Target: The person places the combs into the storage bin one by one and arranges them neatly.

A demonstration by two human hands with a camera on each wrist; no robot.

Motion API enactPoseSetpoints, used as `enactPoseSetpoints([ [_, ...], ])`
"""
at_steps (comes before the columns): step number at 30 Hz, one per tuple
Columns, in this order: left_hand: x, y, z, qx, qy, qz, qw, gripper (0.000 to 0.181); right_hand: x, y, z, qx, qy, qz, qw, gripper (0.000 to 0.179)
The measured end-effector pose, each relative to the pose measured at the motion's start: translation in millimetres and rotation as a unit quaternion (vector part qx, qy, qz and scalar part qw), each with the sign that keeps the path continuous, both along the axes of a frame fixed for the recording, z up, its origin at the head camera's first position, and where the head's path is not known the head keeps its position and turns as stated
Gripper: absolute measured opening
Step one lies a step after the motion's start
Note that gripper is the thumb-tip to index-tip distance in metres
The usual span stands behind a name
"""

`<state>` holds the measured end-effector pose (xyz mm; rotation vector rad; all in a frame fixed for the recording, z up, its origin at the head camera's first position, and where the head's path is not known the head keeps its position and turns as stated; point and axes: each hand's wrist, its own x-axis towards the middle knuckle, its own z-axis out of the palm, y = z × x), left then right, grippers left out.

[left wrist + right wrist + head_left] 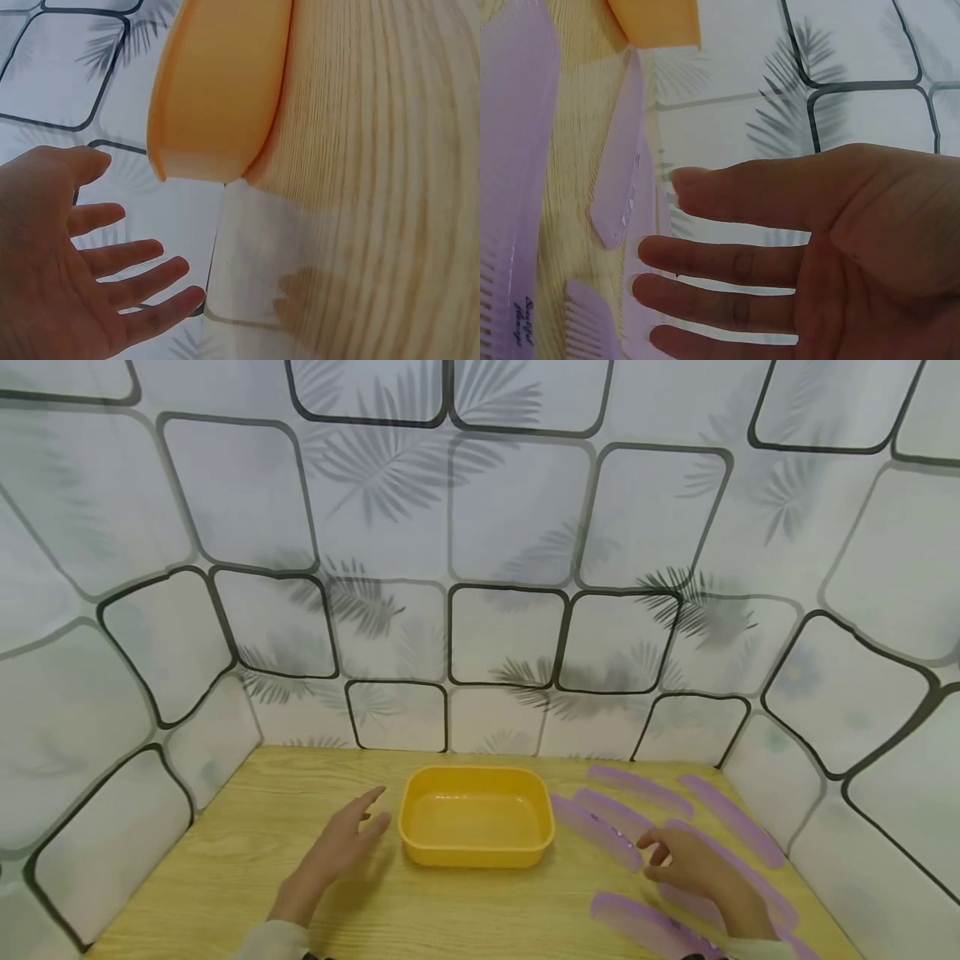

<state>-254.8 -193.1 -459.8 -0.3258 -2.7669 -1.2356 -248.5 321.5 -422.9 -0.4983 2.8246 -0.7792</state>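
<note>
While a tray (476, 857) lies between the hands (341, 843) (686, 862), combs (732, 821) surround the right.

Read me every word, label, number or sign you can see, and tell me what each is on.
Translucent purple plastic comb nearest the right wrist camera: two lines of dark script, too blurred to read surely; the first may be "Beautiful".
Yellow rectangular plastic tray: no text visible.
Second purple comb, beside that tray: small marks, unreadable.
</note>
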Motion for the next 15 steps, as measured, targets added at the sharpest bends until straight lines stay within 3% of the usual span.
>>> enactPoseSetpoints([
  [9,-2.3,11.9,-4.6,0.051,-0.021,0.006,0.9984,0.054,0.0,2,-3.3,-0.015,-0.032,0.041,0.9985,0.029],
  [15,-4.5,15.8,-11.1,0.133,-0.047,-0.037,0.9893,0.055,0.9,0,-9.6,-0.026,-0.043,0.055,0.9972,0.029],
])
